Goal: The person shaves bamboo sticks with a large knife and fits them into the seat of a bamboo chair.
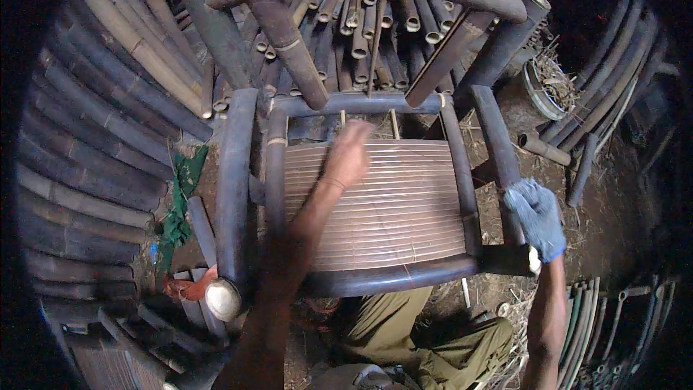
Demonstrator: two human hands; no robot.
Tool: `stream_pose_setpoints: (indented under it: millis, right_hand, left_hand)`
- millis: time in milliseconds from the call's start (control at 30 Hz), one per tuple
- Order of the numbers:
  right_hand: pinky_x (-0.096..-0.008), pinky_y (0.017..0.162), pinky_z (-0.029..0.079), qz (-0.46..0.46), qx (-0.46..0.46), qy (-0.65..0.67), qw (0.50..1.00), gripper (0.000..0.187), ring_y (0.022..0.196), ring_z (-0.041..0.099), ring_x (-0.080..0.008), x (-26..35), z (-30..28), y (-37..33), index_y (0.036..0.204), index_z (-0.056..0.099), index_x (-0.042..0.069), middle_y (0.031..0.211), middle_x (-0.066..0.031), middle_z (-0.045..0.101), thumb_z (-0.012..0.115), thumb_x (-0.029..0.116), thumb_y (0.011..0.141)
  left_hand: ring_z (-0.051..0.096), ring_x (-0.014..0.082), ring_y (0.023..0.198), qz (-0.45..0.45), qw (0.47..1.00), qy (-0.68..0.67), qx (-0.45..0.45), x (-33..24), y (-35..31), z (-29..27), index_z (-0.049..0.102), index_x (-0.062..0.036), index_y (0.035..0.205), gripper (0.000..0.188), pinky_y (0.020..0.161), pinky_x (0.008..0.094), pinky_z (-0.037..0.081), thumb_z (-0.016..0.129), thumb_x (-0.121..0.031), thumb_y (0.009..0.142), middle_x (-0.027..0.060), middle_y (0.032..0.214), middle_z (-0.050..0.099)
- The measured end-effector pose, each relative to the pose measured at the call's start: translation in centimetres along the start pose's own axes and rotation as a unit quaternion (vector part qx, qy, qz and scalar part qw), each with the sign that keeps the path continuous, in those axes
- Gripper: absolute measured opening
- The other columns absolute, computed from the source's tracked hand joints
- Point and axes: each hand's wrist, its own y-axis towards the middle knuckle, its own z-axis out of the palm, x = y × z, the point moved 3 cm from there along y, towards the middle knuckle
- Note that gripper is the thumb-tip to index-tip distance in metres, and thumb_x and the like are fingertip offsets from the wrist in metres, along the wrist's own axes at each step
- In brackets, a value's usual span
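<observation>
Slats (404, 206) lie beneath the left grip (349, 157)

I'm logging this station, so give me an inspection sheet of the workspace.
Surface: brown floor, shavings scattered in places.
Job's things: bamboo chair; slats cover most of the seat, with a gap at the back.
Clutter: green cloth at left; bucket of shavings at right.
Hands: bare left hand at the slats' back edge, blurred; gloved right hand at the right armrest.
Cables: nothing seen.
Surroundings: bamboo poles at left and behind the chair.
</observation>
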Motion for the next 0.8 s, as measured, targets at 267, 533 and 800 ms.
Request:
stream_pose_setpoints:
  millis: [267,533,800]
  right_hand:
    - [-0.0273,0.072,0.052,-0.138,-0.29,-0.124,0.939,0.02,0.08,0.065,-0.0142,11.1,-9.2,2.8,0.104,0.072,0.001,0.09,-0.0065,0.07,0.073,0.014,0.088]
    - [-0.0473,0.065,0.055,-0.108,-0.112,-0.422,0.893,0.018,0.075,0.071,-0.0329,-2.2,9.2,21.6,0.088,0.073,0.012,0.087,-0.0154,0.072,0.057,0.02,0.088]
    - [-0.0443,0.069,0.055,-0.358,0.201,-0.308,0.858,0.019,0.081,0.071,-0.0335,-10.2,26.4,26.7,0.087,0.074,0.007,0.088,-0.0136,0.073,0.059,0.017,0.084]
  left_hand:
    - [0.067,0.0382,0.095,-0.017,0.984,-0.126,-0.129,-4.9,7.3,1.5,0.07,-0.0064,0.109,0.023,0.084,0.0451,0.053,0.061,-0.013,0.089,0.0212,0.101,0.07]
    - [0.069,0.0378,0.093,-0.046,0.979,-0.016,0.199,7.0,9.9,8.6,0.073,-0.0013,0.092,0.02,0.086,0.0448,0.053,0.06,-0.014,0.084,0.0204,0.092,0.072]
    - [0.067,0.0382,0.09,-0.076,0.96,-0.133,0.235,5.7,9.6,11.8,0.069,0.0028,0.083,0.024,0.087,0.0454,0.05,0.061,-0.019,0.081,0.0254,0.09,0.069]
